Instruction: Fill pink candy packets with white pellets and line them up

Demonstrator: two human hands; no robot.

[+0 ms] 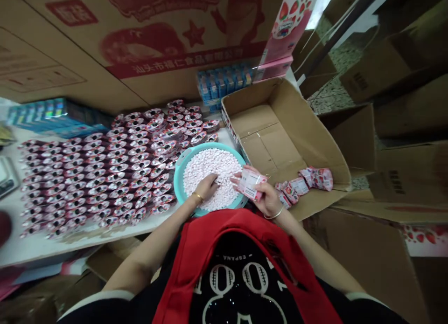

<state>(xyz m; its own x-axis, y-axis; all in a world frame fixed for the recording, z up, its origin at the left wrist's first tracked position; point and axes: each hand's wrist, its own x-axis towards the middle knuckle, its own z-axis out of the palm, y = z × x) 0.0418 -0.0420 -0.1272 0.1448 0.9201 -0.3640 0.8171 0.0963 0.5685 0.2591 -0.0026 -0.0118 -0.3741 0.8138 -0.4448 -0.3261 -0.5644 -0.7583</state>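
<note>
Head view: the fingers of the left hand (pixel 207 188) are lowered, loosely curled, into small pale candies (pixel 210 163); whether any are gripped cannot be told, since the fingertips are hidden. By the right hand (pixel 269 200), a pink-and-white packet (pixel 249 184) is held just beyond the rim of the basin (pixel 179 178), with the thumb laid on its near face and the fingers spread behind it, probably so that it is supported flat and its printed side is left visible. The basin is set close against the red apron (pixel 213 220), presumably so that its contents can be reached without stretching. The candies are rounded, matt and chalky-looking; the basin is of smooth turquoise plastic, and the packet's film is glossy and slightly creased. To the right, several strawberry-print packets (pixel 322 178) are gathered at the near end of an open cardboard tray (pixel 308 128), where they are perhaps handiest. To the left, shiny, oval-topped packs (pixel 115 175) are ranked in close rows on the white table (pixel 21 249), seemingly to save room. Behind them, blue boxes (pixel 224 81) are lined up against a large printed carton (pixel 157 35) of brown cardboard.
</note>
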